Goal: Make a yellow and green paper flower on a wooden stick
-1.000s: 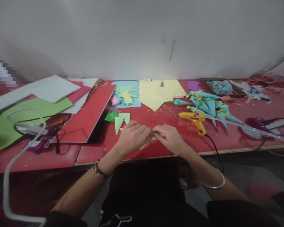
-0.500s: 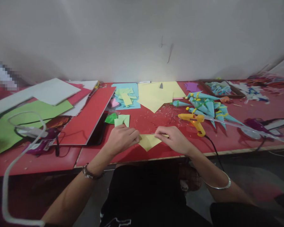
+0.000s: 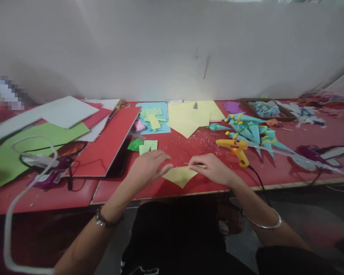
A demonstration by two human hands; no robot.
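A small yellow paper piece (image 3: 181,176) lies near the front edge of the red table, its pointed end toward me. My right hand (image 3: 210,168) pinches the right end of its upper edge, and a thin stick-like tip pokes out from the fingers. At the left end hovers my left hand (image 3: 150,166), fingers apart and holding nothing. Behind that hand are a light green paper square (image 3: 149,146) and a bright green packet (image 3: 135,144), both partly overlapped or close to it.
A yellow glue gun (image 3: 235,149) with a cord lies right of centre. Blue paper cones (image 3: 250,130) are heaped behind it. Large yellow sheets (image 3: 187,116) lie at the back. A red board (image 3: 106,147) and a white cable (image 3: 8,225) are at the left.
My left hand has let go of the yellow paper and opened, moving slightly left. The paper's point has shifted a little toward me. My right hand keeps its pinch.
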